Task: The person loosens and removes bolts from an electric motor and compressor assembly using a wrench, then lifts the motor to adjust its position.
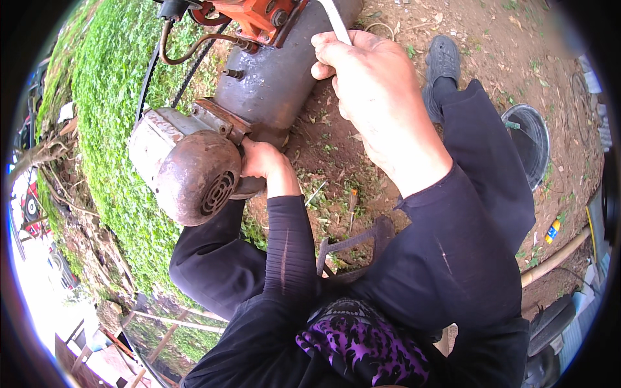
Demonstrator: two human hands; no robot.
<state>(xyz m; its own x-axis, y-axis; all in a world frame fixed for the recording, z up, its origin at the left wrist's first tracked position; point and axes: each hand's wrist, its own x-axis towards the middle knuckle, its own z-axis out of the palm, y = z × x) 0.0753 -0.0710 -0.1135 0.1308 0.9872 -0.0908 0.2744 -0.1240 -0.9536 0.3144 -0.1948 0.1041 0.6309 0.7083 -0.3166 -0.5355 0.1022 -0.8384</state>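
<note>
My right hand [375,84] is raised over the tank, its fingers closed round the pale metal handle of a wrench [334,21]; the wrench's far end runs out of the upper edge. My left hand [264,165] reaches in beside the electric motor [199,174], below its rusty mounting bracket [222,119]. The fingers of that hand are hidden behind the motor and bracket. The motor has a rounded, rusty end cover with slots. Behind it lies a grey cylindrical tank [262,84], with an orange compressor pump [259,19] mounted on top.
Two black belts [194,74] and a bent copper-coloured pipe [169,52] run near the pump. A dark bucket [532,145] stands right of my leg. A screwdriver-like tool [352,205] is on the dirt between my legs, near a dark metal frame [349,246]. Grass [116,110] spreads to the left.
</note>
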